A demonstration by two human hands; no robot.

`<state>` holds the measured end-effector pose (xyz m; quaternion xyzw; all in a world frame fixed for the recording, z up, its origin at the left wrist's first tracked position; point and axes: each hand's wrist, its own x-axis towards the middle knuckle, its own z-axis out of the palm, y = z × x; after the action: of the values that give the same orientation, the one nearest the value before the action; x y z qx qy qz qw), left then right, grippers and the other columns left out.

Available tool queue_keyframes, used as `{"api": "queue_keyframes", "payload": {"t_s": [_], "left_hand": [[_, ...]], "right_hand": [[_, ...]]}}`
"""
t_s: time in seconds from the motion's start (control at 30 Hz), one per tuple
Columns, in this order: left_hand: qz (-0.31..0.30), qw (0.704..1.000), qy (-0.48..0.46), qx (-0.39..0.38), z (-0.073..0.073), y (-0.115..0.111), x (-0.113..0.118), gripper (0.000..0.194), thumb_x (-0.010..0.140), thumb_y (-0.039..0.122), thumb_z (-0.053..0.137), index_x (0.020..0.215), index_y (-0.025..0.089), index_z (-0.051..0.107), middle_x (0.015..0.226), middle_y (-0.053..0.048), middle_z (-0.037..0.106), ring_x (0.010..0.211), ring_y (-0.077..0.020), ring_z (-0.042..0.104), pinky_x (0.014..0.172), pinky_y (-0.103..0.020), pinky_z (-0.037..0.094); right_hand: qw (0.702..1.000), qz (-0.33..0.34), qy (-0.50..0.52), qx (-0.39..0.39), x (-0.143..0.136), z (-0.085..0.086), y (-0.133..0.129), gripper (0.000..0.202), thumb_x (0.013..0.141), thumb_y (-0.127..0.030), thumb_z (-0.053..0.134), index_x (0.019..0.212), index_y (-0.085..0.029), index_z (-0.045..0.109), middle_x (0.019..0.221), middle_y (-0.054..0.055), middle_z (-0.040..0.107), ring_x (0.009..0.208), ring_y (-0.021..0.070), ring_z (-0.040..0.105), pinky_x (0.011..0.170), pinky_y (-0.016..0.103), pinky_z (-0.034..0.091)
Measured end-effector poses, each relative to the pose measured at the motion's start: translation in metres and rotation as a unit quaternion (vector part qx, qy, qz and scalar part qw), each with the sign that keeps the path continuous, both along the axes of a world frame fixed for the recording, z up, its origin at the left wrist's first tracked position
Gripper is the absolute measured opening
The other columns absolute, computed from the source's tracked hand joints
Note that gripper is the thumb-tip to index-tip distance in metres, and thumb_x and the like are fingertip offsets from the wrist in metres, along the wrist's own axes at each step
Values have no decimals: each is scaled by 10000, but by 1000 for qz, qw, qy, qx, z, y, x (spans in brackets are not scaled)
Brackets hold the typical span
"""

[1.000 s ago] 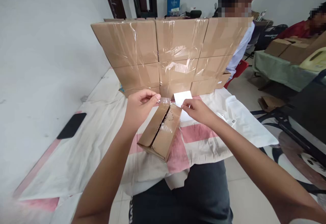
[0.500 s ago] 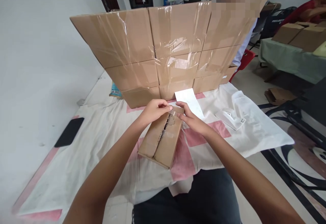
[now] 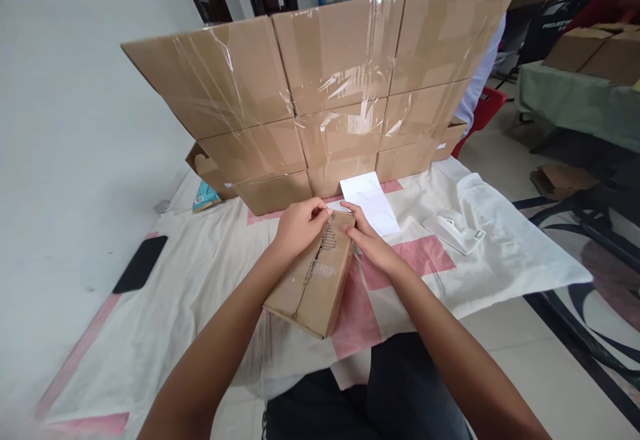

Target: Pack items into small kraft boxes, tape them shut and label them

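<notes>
A small brown cardboard box (image 3: 320,280) lies on the cloth before me, its long side running away from me. A ragged seam runs along the middle of its top, where the two flaps meet. At the far end of this seam, the fingertips of my left hand (image 3: 301,225) are pinched together on the box; whatever fine piece they grip is too small to make out. My right hand (image 3: 369,239) holds the far right corner, thumb on the top and fingers bent over the far end.
A tall screen of taped cardboard (image 3: 340,93) stands behind the box. On the cloth (image 3: 210,333) are a white paper sheet (image 3: 373,203), a white tape dispenser-like object (image 3: 455,230), a black phone-like slab (image 3: 141,265) and a blue packet (image 3: 205,197). Another person sits beyond the screen.
The gap between the box's top flaps has narrowed. The box and both hands have shifted slightly left in view, and the hands stay at its far end.
</notes>
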<state>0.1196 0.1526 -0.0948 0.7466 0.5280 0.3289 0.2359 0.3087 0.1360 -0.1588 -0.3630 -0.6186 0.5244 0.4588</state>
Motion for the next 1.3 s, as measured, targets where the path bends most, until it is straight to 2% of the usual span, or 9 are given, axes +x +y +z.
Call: {"api": "queue_keyframes", "payload": {"t_s": [0.23, 0.43, 0.57, 0.7, 0.97, 1.07, 1.17, 1.23, 1.3], "left_hand": [[-17, 998, -50, 27, -3, 7, -3, 272, 953, 426, 466, 835, 206, 572, 810, 5, 638, 786, -163, 586, 751, -278, 458], [-74, 997, 2, 24, 3, 3, 4, 210, 942, 366, 503, 843, 223, 621, 816, 20, 667, 771, -163, 592, 734, -280, 431], [-54, 997, 40, 37, 2, 1, 3, 222, 956, 351, 452, 848, 222, 597, 847, -9, 663, 814, -192, 590, 764, -314, 416], [-48, 995, 67, 56, 1, -1, -1, 232, 967, 360, 422, 865, 226, 582, 868, -21, 652, 846, -206, 590, 795, -328, 414], [-58, 992, 79, 83, -4, -3, 2, 179, 970, 342, 441, 876, 244, 558, 822, 0, 667, 785, -201, 622, 733, -310, 415], [-60, 993, 69, 80, -5, -2, 3, 128, 963, 332, 442, 938, 252, 538, 822, 8, 675, 790, -202, 643, 725, -304, 432], [-69, 993, 58, 79, -5, -3, 2, 156, 965, 339, 426, 1048, 260, 532, 947, -8, 704, 899, -206, 671, 796, -313, 471], [-71, 993, 53, 78, -6, -3, 1, 223, 972, 355, 410, 1144, 264, 519, 1008, -21, 708, 947, -212, 679, 836, -329, 490], [-69, 994, 51, 75, -7, -2, 1, 293, 971, 369, 403, 1227, 263, 499, 1012, -29, 713, 950, -223, 689, 841, -346, 506]], "right_hand": [[1000, -23, 5, -20, -4, 0, 1, 492, 885, -335, 533, 1359, -262, 421, 1343, 56, 523, 1245, 235, 501, 1127, 426, 358], [998, -50, 16, -17, -8, -2, 3, 426, 808, -296, 522, 1230, -265, 481, 1168, 23, 580, 1116, 227, 540, 1025, 395, 411], [995, -94, 1, -37, -18, 1, -2, 354, 754, -332, 596, 1084, -260, 491, 1043, 1, 586, 1021, 220, 564, 939, 379, 456], [987, -149, -42, -50, -30, 7, -8, 448, 692, -364, 728, 1033, -257, 459, 949, -29, 591, 934, 202, 590, 853, 354, 492], [980, -171, -90, -46, -29, 15, -9, 467, 680, -373, 780, 942, -245, 415, 852, -17, 603, 831, 220, 623, 718, 339, 497], [979, -173, -102, -38, -26, 15, -9, 415, 733, -415, 757, 953, -233, 455, 847, -4, 603, 841, 236, 629, 775, 379, 511], [976, -200, -78, 30, -25, 12, -11, 362, 859, -431, 650, 1130, -217, 541, 1063, 68, 617, 1076, 265, 608, 1002, 448, 473], [973, -203, -51, 102, -24, 10, -10, 354, 893, -355, 620, 1225, -242, 570, 1211, 94, 581, 1216, 266, 556, 1103, 454, 414], [969, -190, -43, 153, -24, 8, -6, 258, 869, -252, 637, 1127, -260, 641, 1204, 90, 579, 1221, 271, 558, 1114, 453, 412]]}}
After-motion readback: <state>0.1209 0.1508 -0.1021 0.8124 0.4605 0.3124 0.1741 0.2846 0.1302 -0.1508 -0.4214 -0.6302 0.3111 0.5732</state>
